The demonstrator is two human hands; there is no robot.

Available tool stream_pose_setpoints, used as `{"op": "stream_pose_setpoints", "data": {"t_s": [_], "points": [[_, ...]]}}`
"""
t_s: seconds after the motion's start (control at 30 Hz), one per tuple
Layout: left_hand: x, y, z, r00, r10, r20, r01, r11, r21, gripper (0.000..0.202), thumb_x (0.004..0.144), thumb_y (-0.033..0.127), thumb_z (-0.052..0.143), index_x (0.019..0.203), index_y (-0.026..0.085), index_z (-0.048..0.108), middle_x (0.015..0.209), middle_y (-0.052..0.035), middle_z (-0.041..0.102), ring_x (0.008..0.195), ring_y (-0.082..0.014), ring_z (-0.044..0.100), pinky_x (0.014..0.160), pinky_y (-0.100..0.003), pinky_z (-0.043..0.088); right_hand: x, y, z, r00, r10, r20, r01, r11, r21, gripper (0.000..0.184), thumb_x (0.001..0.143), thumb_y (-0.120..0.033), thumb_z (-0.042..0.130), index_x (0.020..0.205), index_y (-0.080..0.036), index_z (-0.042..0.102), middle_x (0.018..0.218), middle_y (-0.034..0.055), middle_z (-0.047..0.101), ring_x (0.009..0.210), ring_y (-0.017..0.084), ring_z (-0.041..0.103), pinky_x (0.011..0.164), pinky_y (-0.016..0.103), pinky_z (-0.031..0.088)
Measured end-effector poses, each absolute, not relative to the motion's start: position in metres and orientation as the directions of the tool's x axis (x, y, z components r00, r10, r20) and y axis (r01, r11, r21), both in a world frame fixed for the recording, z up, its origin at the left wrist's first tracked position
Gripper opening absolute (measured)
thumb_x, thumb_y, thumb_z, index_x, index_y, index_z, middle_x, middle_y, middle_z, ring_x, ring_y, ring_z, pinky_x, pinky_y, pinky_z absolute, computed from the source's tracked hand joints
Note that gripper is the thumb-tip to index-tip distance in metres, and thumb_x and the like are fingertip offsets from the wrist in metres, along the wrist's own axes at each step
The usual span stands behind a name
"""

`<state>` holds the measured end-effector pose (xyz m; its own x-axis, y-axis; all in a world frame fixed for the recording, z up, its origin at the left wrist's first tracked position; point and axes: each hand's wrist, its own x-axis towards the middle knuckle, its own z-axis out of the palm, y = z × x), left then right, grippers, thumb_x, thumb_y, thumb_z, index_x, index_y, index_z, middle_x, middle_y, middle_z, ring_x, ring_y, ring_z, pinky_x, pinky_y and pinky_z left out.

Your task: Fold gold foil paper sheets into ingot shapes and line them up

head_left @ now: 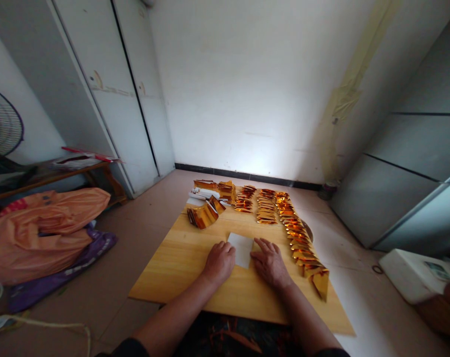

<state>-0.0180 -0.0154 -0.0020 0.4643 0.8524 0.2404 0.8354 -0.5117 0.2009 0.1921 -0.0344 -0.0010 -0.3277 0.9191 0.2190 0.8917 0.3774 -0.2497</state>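
A square sheet of paper [241,250], pale side up, lies flat on the wooden board [172,267] in front of me. At its left edge my left hand [221,260] is closed, fingers curled and pressed together on the paper. My right hand [270,262] rests at the opposite edge with its fingers stretched out and apart, the fingertips touching the paper's side. Beyond them stands a fanned stack of gold foil paper [203,215]. Folded gold foil pieces stand in rows, including a middle row [266,206] and a long right row [299,235].
White rolled material [205,194] and more gold foil sheets [226,191] lie at the board's far left. An orange bag [49,228] and a purple bag [64,267] are on the floor at left. A white box [414,275] stands at right.
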Motion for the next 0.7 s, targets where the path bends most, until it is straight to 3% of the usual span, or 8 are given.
{"op": "stream_pose_setpoints", "data": {"t_s": [0.1, 0.2, 0.3, 0.37, 0.53, 0.7], "points": [[-0.017, -0.016, -0.002, 0.453, 0.86, 0.234, 0.844, -0.498, 0.197, 0.014, 0.084, 0.016, 0.05, 0.089, 0.018, 0.063, 0.091, -0.0075, 0.061, 0.09, -0.0224, 0.053, 0.08, -0.037, 0.043, 0.189, -0.029, 0.0, -0.315, 0.918, 0.239, 0.881, 0.376, -0.285, 0.028, 0.083, -0.019, 0.05, 0.101, -0.027, 0.07, 0.138, 0.007, 0.049, 0.127, 0.026, 0.04, 0.1, 0.046, 0.032], [-0.017, -0.013, -0.004, 0.44, 0.86, 0.258, 0.841, -0.495, 0.219, 0.013, 0.084, 0.016, 0.052, 0.083, 0.018, 0.065, 0.09, -0.0079, 0.061, 0.09, -0.0228, 0.053, 0.08, -0.036, 0.044, 0.18, -0.019, 0.002, -0.226, 0.954, 0.199, 0.884, 0.286, -0.369, 0.048, 0.079, -0.023, 0.056, 0.127, -0.024, 0.056, 0.135, 0.0105, 0.052, 0.123, 0.025, 0.044, 0.099, 0.042, 0.035], [-0.019, -0.005, -0.008, 0.409, 0.869, 0.277, 0.818, -0.484, 0.31, 0.015, 0.083, 0.014, 0.052, 0.079, 0.019, 0.066, 0.088, -0.0067, 0.061, 0.091, -0.0213, 0.054, 0.082, -0.035, 0.044, 0.17, -0.007, 0.003, -0.145, 0.98, 0.136, 0.902, 0.188, -0.39, 0.067, 0.072, -0.028, 0.064, 0.136, -0.021, 0.045, 0.134, 0.0124, 0.052, 0.123, 0.028, 0.044, 0.098, 0.043, 0.034], [-0.021, 0.002, -0.012, 0.367, 0.884, 0.291, 0.79, -0.461, 0.404, 0.016, 0.079, 0.013, 0.055, 0.088, 0.02, 0.067, 0.093, -0.0055, 0.061, 0.095, -0.0202, 0.054, 0.086, -0.034, 0.044, 0.165, 0.0, 0.004, -0.129, 0.987, 0.095, 0.908, 0.156, -0.389, 0.072, 0.068, -0.028, 0.066, 0.136, -0.021, 0.043, 0.128, 0.0122, 0.056, 0.118, 0.028, 0.048, 0.095, 0.041, 0.036], [-0.025, 0.018, -0.02, 0.207, 0.932, 0.299, 0.739, -0.349, 0.577, 0.069, 0.065, 0.012, 0.066, 0.131, 0.022, 0.046, 0.121, -0.0076, 0.055, 0.112, -0.0224, 0.05, 0.098, -0.037, 0.041, 0.158, 0.012, 0.009, -0.162, 0.987, 0.024, 0.908, 0.159, -0.387, 0.074, 0.065, -0.022, 0.066, 0.135, -0.022, 0.042, 0.117, 0.0098, 0.063, 0.108, 0.024, 0.056, 0.088, 0.034, 0.039], [-0.022, 0.023, -0.011, 0.167, 0.973, 0.161, 0.765, -0.231, 0.601, 0.09, 0.062, 0.016, 0.067, 0.143, 0.024, 0.029, 0.108, -0.0061, 0.061, 0.103, -0.0232, 0.055, 0.088, -0.034, 0.043, 0.155, 0.014, 0.015, -0.172, 0.985, -0.028, 0.906, 0.147, -0.396, 0.067, 0.065, -0.018, 0.063, 0.13, -0.022, 0.047, 0.107, 0.0058, 0.068, 0.098, 0.02, 0.063, 0.083, 0.03, 0.041]]}}
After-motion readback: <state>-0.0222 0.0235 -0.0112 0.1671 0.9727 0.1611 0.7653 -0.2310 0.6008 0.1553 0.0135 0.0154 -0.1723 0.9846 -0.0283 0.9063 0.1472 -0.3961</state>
